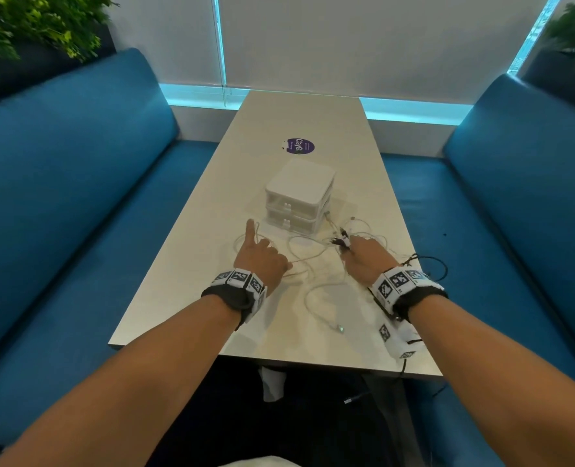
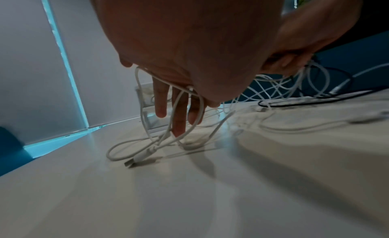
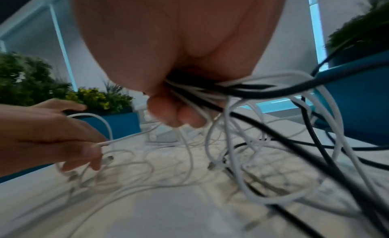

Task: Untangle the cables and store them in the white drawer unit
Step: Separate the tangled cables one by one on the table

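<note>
A white drawer unit [image 1: 299,193] stands mid-table with both drawers pushed in. In front of it, tangled white cables [image 1: 309,261] spread over the table [image 1: 329,129]. My left hand [image 1: 259,256] is at the tangle's left, index finger stretched out, holding a white cable [image 2: 200,108] that loops through the fingers [image 2: 179,125]; its USB plug [image 2: 132,161] lies on the table. My right hand [image 1: 360,252] grips a bundle of black and white cables [image 3: 212,92] just right of the unit. In the right wrist view my left hand [image 3: 84,150] pinches a white strand [image 3: 118,140].
Blue benches [image 1: 77,214] run along both sides of the table. A purple round sticker [image 1: 299,145] lies behind the unit. A loose plug end [image 1: 340,328] lies near the front edge. A black cable [image 1: 434,264] hangs over the right edge. Plants [image 1: 26,25] fill the back corners.
</note>
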A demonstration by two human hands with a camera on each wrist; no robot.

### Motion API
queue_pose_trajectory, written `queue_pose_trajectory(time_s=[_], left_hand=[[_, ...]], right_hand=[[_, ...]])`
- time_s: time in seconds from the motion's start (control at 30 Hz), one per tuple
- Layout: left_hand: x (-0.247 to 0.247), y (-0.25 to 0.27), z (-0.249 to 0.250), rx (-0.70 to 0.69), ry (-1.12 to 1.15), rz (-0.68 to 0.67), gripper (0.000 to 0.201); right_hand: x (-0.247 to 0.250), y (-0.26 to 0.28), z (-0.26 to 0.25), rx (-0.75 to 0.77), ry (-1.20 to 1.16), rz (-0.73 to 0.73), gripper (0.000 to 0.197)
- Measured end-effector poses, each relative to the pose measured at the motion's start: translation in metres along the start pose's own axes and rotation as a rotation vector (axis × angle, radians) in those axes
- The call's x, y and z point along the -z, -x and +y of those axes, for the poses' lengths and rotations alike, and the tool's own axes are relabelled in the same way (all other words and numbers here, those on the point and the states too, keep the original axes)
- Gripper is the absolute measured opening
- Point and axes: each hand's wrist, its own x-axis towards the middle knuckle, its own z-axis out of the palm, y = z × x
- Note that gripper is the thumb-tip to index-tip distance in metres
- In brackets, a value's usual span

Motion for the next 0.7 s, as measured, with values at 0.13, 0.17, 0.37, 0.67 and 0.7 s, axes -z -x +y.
queue_pose_trajectory(time_s=[0.13, 0.17, 0.37, 0.67, 0.7], left_hand=[[0.002, -0.004, 0.020, -0.089, -0.018, 0.027, 0.036], [0.003, -0.004, 0.022, -0.121, -0.011, 0.022, 0.035], [0.004, -0.006, 0.020, -0.194, 0.014, 0.103, 0.030], [0.000, 0.000, 0.013, -0.158, -0.001, 0.102, 0.028], [-0.003, 0.000, 0.007, -0.136, -0.001, 0.085, 0.025]], right_hand=[[-0.007, 0.008, -0.026, 0.094, -0.267, -0.137, 0.009], [-0.010, 0.009, -0.030, 0.109, -0.290, -0.158, 0.009], [-0.027, 0.008, -0.036, 0.195, -0.289, -0.211, 0.029], [-0.029, -0.004, -0.027, 0.158, 0.001, -0.231, 0.016], [-0.026, -0.005, -0.019, 0.148, 0.068, -0.207, 0.013]])
